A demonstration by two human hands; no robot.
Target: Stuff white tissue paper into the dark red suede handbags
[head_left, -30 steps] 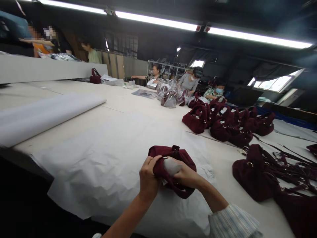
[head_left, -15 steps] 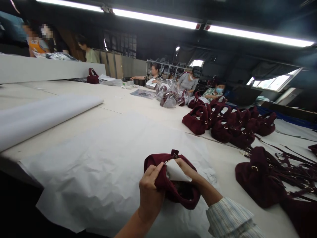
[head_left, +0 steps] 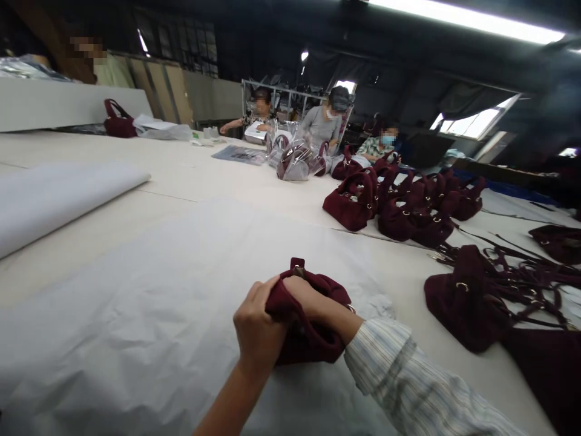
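A dark red handbag (head_left: 313, 351) sits on crumpled white paper (head_left: 149, 333) in front of me. My left hand (head_left: 261, 321) is closed on the bag's left edge, thumb and fingers gripping the fabric by the handle. My right hand (head_left: 297, 290) reaches down into the bag's opening past the handle; its fingers are hidden inside, so what they hold cannot be seen. The white piece of paper seen earlier at the opening is out of sight.
Several dark red handbags (head_left: 349, 203) stand in a group at the right, with straps (head_left: 521, 284) and another bag (head_left: 467, 303) nearer me. A white roll (head_left: 68, 200) lies left. Plastic-wrapped bags (head_left: 295, 160) stand farther back. Co-workers (head_left: 322, 124) are at the far side.
My right hand has gone deeper into the bag, and the white paper piece has disappeared from view. My left hand keeps hold of the bag's edge. The camera view has shifted right.
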